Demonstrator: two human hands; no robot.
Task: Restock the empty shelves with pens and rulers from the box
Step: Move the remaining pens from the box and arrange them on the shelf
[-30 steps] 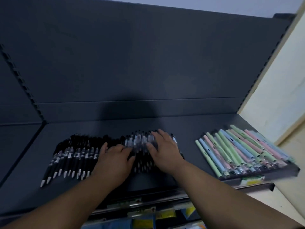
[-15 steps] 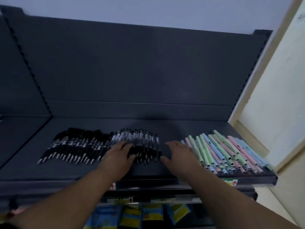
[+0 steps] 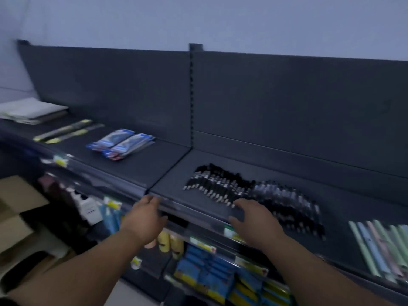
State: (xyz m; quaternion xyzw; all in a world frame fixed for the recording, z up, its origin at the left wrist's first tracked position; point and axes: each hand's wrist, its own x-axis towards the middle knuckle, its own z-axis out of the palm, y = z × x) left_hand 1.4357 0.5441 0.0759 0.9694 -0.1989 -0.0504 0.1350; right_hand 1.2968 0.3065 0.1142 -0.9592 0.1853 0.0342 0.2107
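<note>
A long row of black pens (image 3: 254,193) lies on the dark top shelf (image 3: 167,171). Pastel pens (image 3: 384,246) lie further right on the same shelf. My right hand (image 3: 254,219) hovers at the shelf's front edge just before the black pens, fingers relaxed and empty. My left hand (image 3: 145,215) is at the front lip of the shelf, left of the pens, fingers loosely bent with nothing in them. A cardboard box (image 3: 15,208) stands open at the lower left; its contents are hidden.
Blue packets (image 3: 120,143), dark rulers with yellow ends (image 3: 66,131) and a stack of notebooks (image 3: 28,110) lie on the left shelf section. Lower shelves hold blue and yellow packs (image 3: 209,274) and a white bottle (image 3: 90,212). The view is blurred.
The view has swung left, revealing the left shelf section and the box. Both hands have come off the black pens and drawn back to the shelf's front edge.
</note>
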